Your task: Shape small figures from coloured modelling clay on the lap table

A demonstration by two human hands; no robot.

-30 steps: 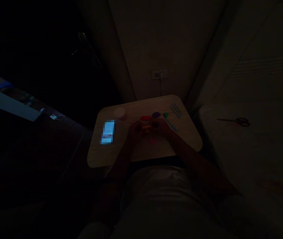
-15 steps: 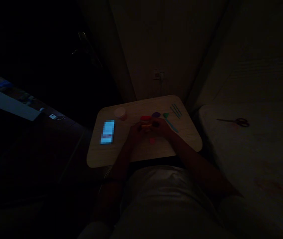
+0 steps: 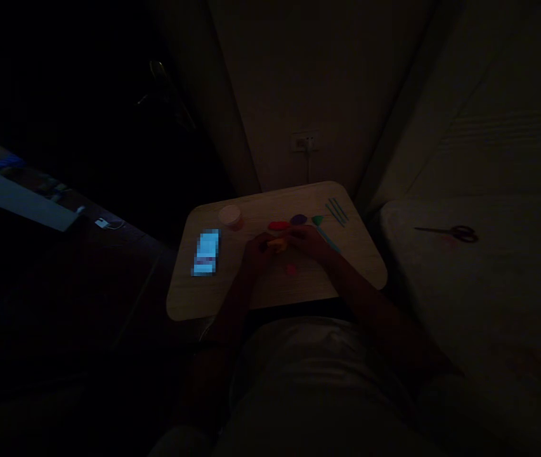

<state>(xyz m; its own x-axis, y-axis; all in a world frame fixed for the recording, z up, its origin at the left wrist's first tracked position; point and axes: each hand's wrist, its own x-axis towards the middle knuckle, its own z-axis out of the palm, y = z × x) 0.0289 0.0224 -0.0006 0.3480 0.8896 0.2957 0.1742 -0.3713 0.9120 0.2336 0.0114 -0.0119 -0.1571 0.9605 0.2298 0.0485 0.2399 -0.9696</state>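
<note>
Between my two hands is a small yellow-orange lump [image 3: 278, 244] that looks like modelling clay. My left hand [image 3: 257, 251] grips its left side, fingers closed. My right hand [image 3: 309, 242] pinches it from the right, the fingers bent over it. Just beyond the hands lie a red lump [image 3: 278, 225], a purple lump [image 3: 299, 219] and a green lump [image 3: 317, 219]. A pink lump [image 3: 290, 270] rests on the table nearer to me. Partly behind my right hand is a light blue tool [image 3: 328, 239], flat and long. Dim light hides the finer finger detail.
The small wooden table [image 3: 189, 298] holds a lidded tub [image 3: 230, 218], a lit phone [image 3: 206, 252] at left and several thin blue sticks [image 3: 337, 211] at back right. Scissors [image 3: 447, 233] lie on a pale surface to the right. A wall socket [image 3: 304, 141] with a plugged cord is behind.
My fingers have shifted slightly around the yellow-orange lump, and more of it shows now. The right hand has uncovered more of the red and purple lumps. Nothing else on the table has moved.
</note>
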